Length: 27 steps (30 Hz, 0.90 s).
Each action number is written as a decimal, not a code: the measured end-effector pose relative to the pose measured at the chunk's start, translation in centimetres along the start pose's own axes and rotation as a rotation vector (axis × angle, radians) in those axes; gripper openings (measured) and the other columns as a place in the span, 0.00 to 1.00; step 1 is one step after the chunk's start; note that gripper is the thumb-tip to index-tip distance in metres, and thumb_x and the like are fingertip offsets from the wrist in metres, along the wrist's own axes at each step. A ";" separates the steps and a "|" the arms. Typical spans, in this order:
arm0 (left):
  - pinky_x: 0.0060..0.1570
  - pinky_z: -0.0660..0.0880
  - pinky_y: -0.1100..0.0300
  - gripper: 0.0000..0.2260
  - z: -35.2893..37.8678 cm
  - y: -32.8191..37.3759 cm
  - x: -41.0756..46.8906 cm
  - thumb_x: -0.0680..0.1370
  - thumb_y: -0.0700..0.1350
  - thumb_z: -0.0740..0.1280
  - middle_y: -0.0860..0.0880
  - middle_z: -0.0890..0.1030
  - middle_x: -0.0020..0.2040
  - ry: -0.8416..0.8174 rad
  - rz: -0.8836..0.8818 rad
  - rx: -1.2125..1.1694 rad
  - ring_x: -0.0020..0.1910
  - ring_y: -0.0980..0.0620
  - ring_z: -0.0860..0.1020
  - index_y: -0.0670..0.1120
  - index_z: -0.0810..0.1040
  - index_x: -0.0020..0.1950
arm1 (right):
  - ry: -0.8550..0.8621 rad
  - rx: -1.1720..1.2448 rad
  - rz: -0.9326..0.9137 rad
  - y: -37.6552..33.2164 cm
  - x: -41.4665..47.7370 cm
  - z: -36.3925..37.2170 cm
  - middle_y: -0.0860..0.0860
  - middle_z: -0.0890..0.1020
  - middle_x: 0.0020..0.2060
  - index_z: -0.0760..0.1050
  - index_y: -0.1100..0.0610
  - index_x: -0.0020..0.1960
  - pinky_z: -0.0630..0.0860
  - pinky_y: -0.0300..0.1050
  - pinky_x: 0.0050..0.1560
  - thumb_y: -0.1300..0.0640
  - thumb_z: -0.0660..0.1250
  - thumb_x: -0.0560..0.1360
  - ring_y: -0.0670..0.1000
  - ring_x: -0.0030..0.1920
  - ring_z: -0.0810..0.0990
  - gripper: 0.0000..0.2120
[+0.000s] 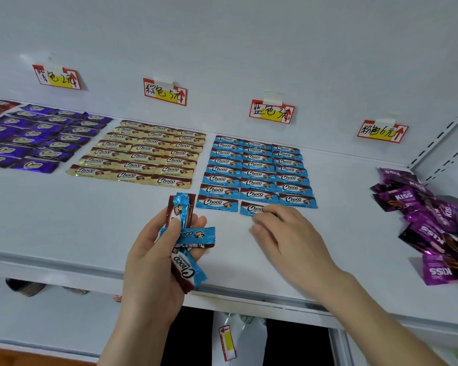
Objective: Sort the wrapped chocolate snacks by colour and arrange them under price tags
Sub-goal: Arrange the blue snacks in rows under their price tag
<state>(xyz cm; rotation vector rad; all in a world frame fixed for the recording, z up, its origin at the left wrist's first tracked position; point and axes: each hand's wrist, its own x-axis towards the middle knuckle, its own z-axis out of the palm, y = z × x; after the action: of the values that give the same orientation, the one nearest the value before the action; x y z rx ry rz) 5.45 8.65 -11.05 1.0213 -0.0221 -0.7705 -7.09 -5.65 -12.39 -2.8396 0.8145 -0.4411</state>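
Left hand (154,260) has its grip closed round a messy bunch of blue Choco snacks (187,235), thumb on top, wrappers poking out toward 12, 3 and 5 o'clock. Right hand (283,233) is palm down on the white shelf (90,220). Its fingertips lie on the right end of one blue snack (250,208) and the thumb is off the wrapper, so that grip is loose, just touching, not clamped.

That snack sits flat at the near end of the middle column of the blue block (257,170), which runs three columns wide toward 12 o'clock, up to the blue price tag (272,112) on the back wall. At 10 o'clock from the left hand is the gold block (143,154) under its own tag (165,92), with the purple block (37,138) further out. At 3 o'clock from the right hand there's a loose pile of purple KISS packs (428,223).
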 end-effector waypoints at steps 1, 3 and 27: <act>0.31 0.80 0.59 0.09 0.0 0.0 0.0 0.78 0.41 0.61 0.46 0.85 0.42 0.002 -0.002 -0.005 0.42 0.51 0.84 0.48 0.78 0.55 | 0.002 0.003 0.000 0.0 0.1 0.1 0.45 0.73 0.58 0.73 0.50 0.60 0.66 0.36 0.50 0.47 0.52 0.80 0.44 0.56 0.67 0.16; 0.31 0.80 0.59 0.09 -0.1 0.0 0.0 0.78 0.41 0.61 0.46 0.85 0.42 0.001 0.000 -0.003 0.42 0.50 0.84 0.48 0.78 0.55 | 0.008 0.009 0.003 0.1 0.2 0.2 0.45 0.73 0.58 0.73 0.50 0.60 0.66 0.37 0.51 0.47 0.52 0.80 0.44 0.56 0.67 0.16; 0.32 0.80 0.61 0.16 0.3 -0.3 -0.7 0.76 0.35 0.62 0.45 0.84 0.49 -0.093 -0.005 -0.013 0.45 0.48 0.84 0.49 0.76 0.60 | 0.098 0.054 0.018 0.0 0.1 0.4 0.48 0.75 0.60 0.74 0.54 0.62 0.65 0.38 0.59 0.49 0.56 0.79 0.47 0.60 0.69 0.17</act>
<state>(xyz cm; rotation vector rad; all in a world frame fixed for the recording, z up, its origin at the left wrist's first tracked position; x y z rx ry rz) 4.68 8.78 -10.90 0.9733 -0.0942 -0.8208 -6.89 -5.66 -12.80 -2.7774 0.8311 -0.5941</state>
